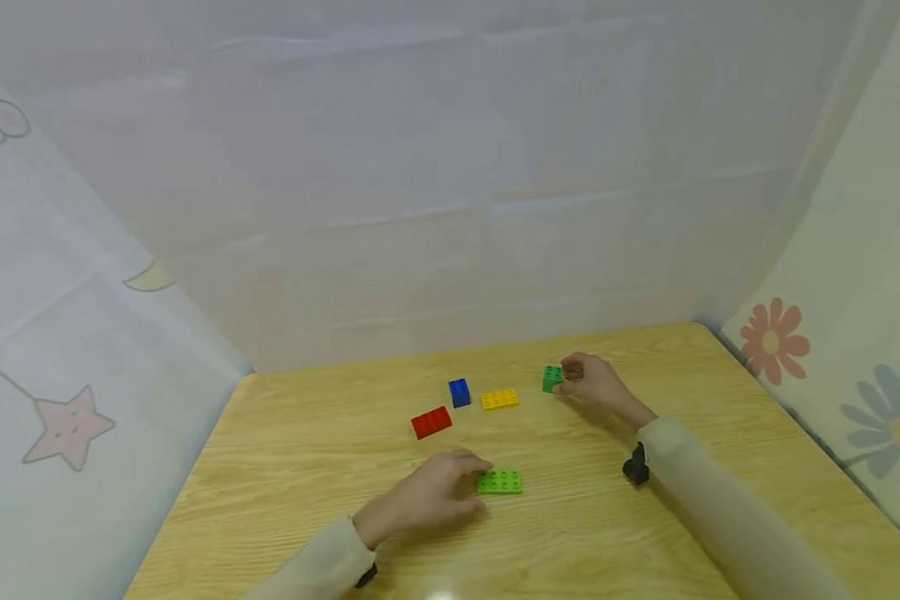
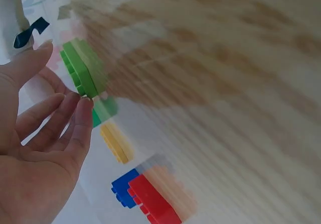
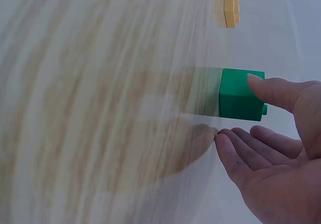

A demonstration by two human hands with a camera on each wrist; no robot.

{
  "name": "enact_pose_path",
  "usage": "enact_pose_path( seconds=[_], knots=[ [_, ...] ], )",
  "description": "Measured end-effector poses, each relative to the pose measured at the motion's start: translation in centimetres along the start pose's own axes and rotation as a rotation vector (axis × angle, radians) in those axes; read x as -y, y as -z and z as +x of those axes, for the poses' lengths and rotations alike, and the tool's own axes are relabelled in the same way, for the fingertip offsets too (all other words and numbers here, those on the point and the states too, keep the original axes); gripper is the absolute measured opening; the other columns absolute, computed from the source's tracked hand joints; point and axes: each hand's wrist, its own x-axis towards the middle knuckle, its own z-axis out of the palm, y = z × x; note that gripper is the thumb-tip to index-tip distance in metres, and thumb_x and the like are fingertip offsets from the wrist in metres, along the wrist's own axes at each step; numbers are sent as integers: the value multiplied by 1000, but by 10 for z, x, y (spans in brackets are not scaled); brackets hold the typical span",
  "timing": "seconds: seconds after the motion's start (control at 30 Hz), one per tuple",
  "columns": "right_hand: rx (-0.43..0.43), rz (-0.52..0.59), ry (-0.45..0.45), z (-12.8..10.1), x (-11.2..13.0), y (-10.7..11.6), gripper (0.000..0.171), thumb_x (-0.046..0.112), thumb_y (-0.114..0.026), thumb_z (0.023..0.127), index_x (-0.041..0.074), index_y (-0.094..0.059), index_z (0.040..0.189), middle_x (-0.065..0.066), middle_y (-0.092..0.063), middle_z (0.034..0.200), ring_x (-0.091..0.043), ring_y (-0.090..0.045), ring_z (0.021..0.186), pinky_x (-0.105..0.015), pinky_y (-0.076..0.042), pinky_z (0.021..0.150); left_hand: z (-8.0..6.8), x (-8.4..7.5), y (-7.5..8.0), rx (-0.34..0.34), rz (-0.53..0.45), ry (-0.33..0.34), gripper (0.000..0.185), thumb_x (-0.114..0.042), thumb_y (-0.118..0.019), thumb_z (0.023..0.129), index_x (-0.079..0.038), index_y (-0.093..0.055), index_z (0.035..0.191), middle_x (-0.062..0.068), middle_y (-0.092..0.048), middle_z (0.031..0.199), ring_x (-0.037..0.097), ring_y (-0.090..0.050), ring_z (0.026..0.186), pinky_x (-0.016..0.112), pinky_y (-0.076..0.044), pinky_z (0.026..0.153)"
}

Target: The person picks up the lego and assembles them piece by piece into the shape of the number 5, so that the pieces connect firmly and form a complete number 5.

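A flat light green brick (image 1: 499,482) lies studs up on the table. Close to its left end is my left hand (image 1: 433,490), thumb and fingers apart; in the left wrist view the fingertips (image 2: 84,103) come right up to the brick's edge. Farther back, a taller green brick (image 1: 552,379) stands on the wood. My right hand (image 1: 598,386) is beside it, the thumb (image 3: 261,87) overlapping the brick's side in the right wrist view. The fingers of that hand lie loosely bent, with a gap between them and the brick.
Between the hands and the far edge of the wooden table (image 1: 285,467) lie a red brick (image 1: 431,422), a small blue brick (image 1: 459,392) and a flat yellow brick (image 1: 499,399). Pale sheeting (image 1: 420,275) hangs behind the table, and printed sheets flank both sides.
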Motion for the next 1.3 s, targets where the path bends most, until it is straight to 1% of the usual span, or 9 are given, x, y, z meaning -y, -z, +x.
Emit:
enact_pose_path(
  seconds=[0.13, 0.3, 0.5, 0.7, 0.93, 1.07, 1.13, 1.3],
  knots=[
    [3, 15, 9, -1, 2, 0, 60, 19, -73, 99, -11, -50, 146, -31, -61, 142, -46, -61, 132, -56, -54, 108, 4, -7, -3, 6, -2, 23, 53, -33, -78, 97, -14, -64, 144, -3, -68, 134, 3, -63, 115, 26, -56, 102],
    [-3, 22, 30, -2, 2, 2, 56, 16, -73, 99, -12, -53, 143, -31, -64, 137, -45, -64, 127, -53, -57, 105, 8, -12, -5, -8, 1, 54, 52, -30, -80, 96, -12, -65, 142, -3, -68, 130, 2, -62, 109, 22, -56, 97],
    [-21, 14, 36, 0, 0, 5, 52, 15, -75, 98, -10, -56, 140, -28, -68, 132, -42, -67, 122, -51, -60, 100, 15, -7, -6, -28, -21, 63, 47, -25, -83, 93, -10, -69, 136, -4, -70, 121, 1, -63, 102, 17, -56, 89],
    [-23, 7, 25, -2, -2, 6, 51, 15, -75, 98, -9, -58, 138, -27, -70, 129, -40, -70, 118, -47, -62, 97, 19, -6, -7, -6, -51, 87, 45, -25, -81, 94, -10, -70, 135, -5, -70, 118, 0, -62, 99, 16, -56, 88],
    [-37, 3, 16, -3, -1, 5, 49, 15, -76, 97, -9, -60, 136, -26, -71, 126, -38, -71, 115, -46, -62, 94, 20, -8, -6, 1, -64, 72, 40, -23, -80, 96, -12, -72, 133, -3, -71, 121, 0, -63, 99, 16, -56, 87],
    [-47, 8, 9, -5, 0, 5, 47, 16, -76, 97, -7, -62, 136, -24, -72, 126, -36, -71, 115, -45, -62, 95, 20, -8, -6, -7, -75, 59, 39, -20, -80, 96, -10, -73, 132, 0, -71, 121, 0, -64, 98, 15, -57, 86],
    [-44, 14, 22, -6, 2, 6, 47, 16, -76, 97, -8, -62, 136, -25, -72, 125, -37, -71, 114, -46, -62, 95, 20, -8, -6, -13, -81, 57, 38, -19, -80, 95, -10, -73, 132, 1, -71, 121, 1, -65, 98, 15, -58, 85],
    [-39, 42, 31, -9, 4, 7, 47, 17, -77, 97, -6, -63, 136, -24, -72, 126, -37, -71, 115, -47, -62, 96, 20, -8, -7, -16, -96, 72, 38, -19, -81, 94, -10, -75, 130, 0, -71, 118, 1, -65, 96, 15, -57, 84]
  ],
)
